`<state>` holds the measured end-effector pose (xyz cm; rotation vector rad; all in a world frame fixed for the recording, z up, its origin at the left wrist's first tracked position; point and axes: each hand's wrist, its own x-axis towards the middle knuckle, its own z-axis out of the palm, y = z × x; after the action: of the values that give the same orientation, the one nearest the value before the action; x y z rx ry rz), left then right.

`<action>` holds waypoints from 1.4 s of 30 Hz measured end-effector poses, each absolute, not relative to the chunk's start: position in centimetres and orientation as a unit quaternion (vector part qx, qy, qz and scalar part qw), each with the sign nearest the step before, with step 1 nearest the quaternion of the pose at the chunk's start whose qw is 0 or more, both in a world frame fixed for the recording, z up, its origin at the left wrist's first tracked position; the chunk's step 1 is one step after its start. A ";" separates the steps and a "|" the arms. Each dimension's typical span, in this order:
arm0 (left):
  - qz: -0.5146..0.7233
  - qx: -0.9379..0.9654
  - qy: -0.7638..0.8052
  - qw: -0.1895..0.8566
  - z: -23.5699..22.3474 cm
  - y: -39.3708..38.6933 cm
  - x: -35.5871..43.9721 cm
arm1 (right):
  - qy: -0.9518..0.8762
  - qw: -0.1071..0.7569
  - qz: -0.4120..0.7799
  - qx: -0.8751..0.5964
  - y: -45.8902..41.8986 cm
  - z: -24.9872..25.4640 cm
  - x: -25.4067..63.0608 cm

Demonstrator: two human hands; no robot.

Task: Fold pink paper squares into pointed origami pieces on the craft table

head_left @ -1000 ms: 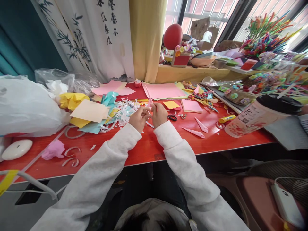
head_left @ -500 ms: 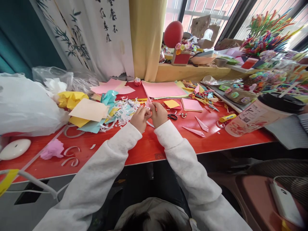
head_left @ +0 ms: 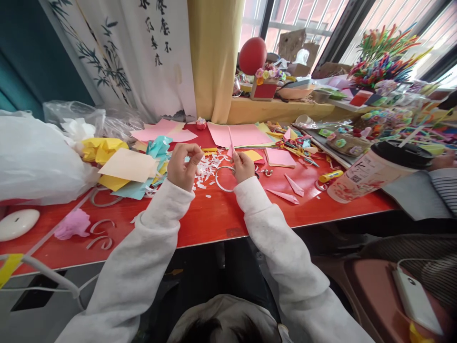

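Observation:
My right hand (head_left: 244, 166) pinches a slim folded piece of pink paper (head_left: 231, 141), whose point stands upward. Just below its fingertips is a pale curled paper strip (head_left: 225, 190), looped like a ring; I cannot tell whether the hand holds it too. Off to the left, my left hand (head_left: 183, 166) is raised with its fingers curled to the thumb, and what lies in the pinch, if anything, cannot be made out. White paper shreds (head_left: 207, 169) lie between the hands. Right of my right hand are two folded pink paper points (head_left: 293, 185) on the red table (head_left: 207, 221).
Pink sheets (head_left: 246, 135) lie at the back, with a pink paper pad (head_left: 280, 157) nearer. A lidded drink cup (head_left: 371, 174) and a yellow glue stick (head_left: 330, 176) stand and lie rightward. Left are coloured papers (head_left: 126, 164) and a white plastic bag (head_left: 43, 162). Another person's sleeve (head_left: 444, 188) shows far right.
My hands were together at the pink paper; my left hand has drawn away leftward and up. The curled strip loop now shows by my right hand, which keeps the paper. The view has shifted slightly.

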<state>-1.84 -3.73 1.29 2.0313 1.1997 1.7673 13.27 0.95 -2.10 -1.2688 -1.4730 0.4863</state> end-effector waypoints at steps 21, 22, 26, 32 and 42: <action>0.546 0.695 0.384 0.267 1.1 -3.0 -2.1 | -0.704 0.576 0.038 -0.415 -1.3 -1.6 11.8; 0.554 0.680 0.388 0.281 1.1 -3.0 -2.0 | -0.704 0.576 0.036 -0.415 -1.3 -1.6 11.8; 0.574 0.649 0.368 0.337 1.0 -2.9 -1.9 | -0.707 0.577 0.032 -0.408 -1.5 -1.6 11.8; 0.557 0.665 0.394 0.305 0.8 -2.7 -2.4 | -0.715 0.582 0.014 -0.387 -1.7 -1.5 11.8; 0.550 0.721 0.383 0.175 1.2 -2.7 -3.0 | -0.711 0.579 0.030 -0.398 -1.8 -1.4 11.9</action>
<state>-3.03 -2.71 1.21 2.0439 1.0847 1.5594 11.89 -1.81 -1.36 -0.9299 -1.6623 0.0712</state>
